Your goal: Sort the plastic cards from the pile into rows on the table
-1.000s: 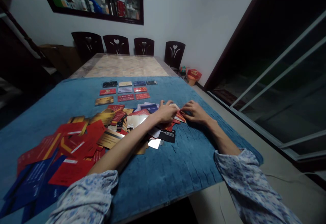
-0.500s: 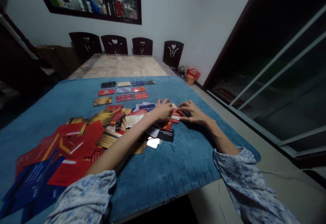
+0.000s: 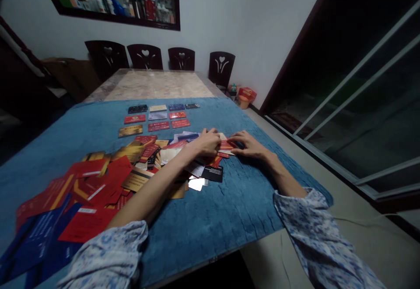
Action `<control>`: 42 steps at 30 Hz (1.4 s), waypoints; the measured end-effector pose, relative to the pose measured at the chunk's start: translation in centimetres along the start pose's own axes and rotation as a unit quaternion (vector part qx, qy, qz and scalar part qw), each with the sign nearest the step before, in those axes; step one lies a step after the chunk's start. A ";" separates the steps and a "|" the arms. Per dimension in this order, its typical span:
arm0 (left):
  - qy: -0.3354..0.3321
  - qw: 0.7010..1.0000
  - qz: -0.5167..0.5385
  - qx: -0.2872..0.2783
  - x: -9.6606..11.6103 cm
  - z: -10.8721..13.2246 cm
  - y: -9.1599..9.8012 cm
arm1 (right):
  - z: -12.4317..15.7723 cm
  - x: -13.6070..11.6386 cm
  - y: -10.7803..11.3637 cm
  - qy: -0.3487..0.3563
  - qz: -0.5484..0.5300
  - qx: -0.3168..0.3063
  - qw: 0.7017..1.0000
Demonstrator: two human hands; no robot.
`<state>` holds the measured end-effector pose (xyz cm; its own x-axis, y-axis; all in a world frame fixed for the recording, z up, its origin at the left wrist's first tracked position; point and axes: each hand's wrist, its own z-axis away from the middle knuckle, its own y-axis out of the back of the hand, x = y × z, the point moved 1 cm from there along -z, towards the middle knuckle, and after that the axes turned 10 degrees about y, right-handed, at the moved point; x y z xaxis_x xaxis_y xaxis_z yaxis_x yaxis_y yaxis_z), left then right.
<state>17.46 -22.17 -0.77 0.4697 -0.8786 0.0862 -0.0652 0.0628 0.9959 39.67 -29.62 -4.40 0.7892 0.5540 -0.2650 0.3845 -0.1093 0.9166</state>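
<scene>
A red card (image 3: 225,145) lies at the right end of a loose pile of cards (image 3: 170,155). The curled fingers of my left hand (image 3: 208,142) press on its left end. From the other side, my right hand (image 3: 248,144) pinches its right edge between thumb and fingers. Pale cards show just behind and under it. A black card (image 3: 213,173) and a shiny silvery card (image 3: 196,184) lie at the near edge of the pile. My left forearm hides part of the pile.
Beyond the pile, cards stand in neat rows, among them a gold card (image 3: 130,130). Red sleeves (image 3: 95,184) and blue sleeves (image 3: 46,236) spread at the left. A blue cloth (image 3: 213,219) covers the table's near part. Dark chairs (image 3: 221,68) stand behind.
The view has shifted slightly. My right fingers have come a little down and closer on the red card's edge; my left hand stays almost in place.
</scene>
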 end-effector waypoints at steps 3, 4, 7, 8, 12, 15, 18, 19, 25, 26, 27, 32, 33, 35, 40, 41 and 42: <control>0.005 1.000 0.000 0.011 0.1 0.0 -0.1 | 0.0 0.0 0.1 0.005 0.010 0.003 1.000; 0.007 1.000 0.002 0.014 0.2 0.0 0.0 | 0.1 0.0 0.1 0.006 0.013 0.005 1.000; 0.010 1.000 0.009 0.012 0.2 0.0 0.1 | 0.1 0.0 0.1 0.006 0.017 0.007 1.000; 0.011 1.000 0.012 0.010 0.3 0.0 0.2 | 0.2 0.0 0.1 0.004 0.016 0.007 1.000; 0.021 1.000 0.019 -0.007 0.2 -0.1 0.3 | 0.2 0.3 0.0 -0.004 0.008 0.010 1.000; 0.027 0.999 0.024 -0.009 0.3 -0.1 0.3 | 0.1 0.5 -0.1 -0.001 0.007 0.013 1.000; 0.027 0.999 0.018 0.000 0.3 0.0 0.3 | 0.1 0.4 0.0 0.008 0.010 0.026 1.000; 0.026 1.000 0.013 0.004 0.3 0.0 0.3 | 0.0 0.4 0.0 0.014 0.011 0.033 0.999; 0.019 0.997 -0.009 0.076 0.2 0.0 0.7 | -0.3 -0.1 0.4 0.029 0.047 0.108 0.993; 0.025 0.996 -0.010 0.090 0.2 -0.1 0.7 | -0.3 -0.2 0.4 0.024 0.057 0.119 0.991; 0.032 0.994 -0.008 0.101 0.2 -0.1 0.6 | -0.4 -0.2 0.3 0.019 0.066 0.126 0.990; 0.084 0.987 0.047 0.130 -0.3 -0.4 0.2 | -0.5 0.0 -0.1 0.002 0.073 0.157 0.985; 0.093 0.985 0.057 0.133 -0.4 -0.4 0.2 | -0.5 -0.1 -0.1 0.000 0.072 0.163 0.984; 0.108 0.981 0.075 0.140 -0.6 -0.5 0.1 | -0.6 -0.2 -0.1 -0.003 0.068 0.173 0.983; 0.131 0.973 0.117 0.153 -1.1 -0.8 -0.3 | -0.6 -0.8 0.0 -0.014 0.060 0.170 0.983; 0.133 0.972 0.121 0.154 -1.2 -0.8 -0.4 | -0.6 -0.9 0.0 -0.017 0.059 0.168 0.984; 0.134 0.971 0.124 0.155 -1.2 -0.8 -0.5 | -0.6 -0.9 -0.1 -0.019 0.058 0.166 0.984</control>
<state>17.66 -20.73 -1.35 0.6151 -0.6975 0.3676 -0.4481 0.0743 0.8909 38.64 -29.59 -4.03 0.8517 0.4918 -0.1810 0.4210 -0.4365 0.7952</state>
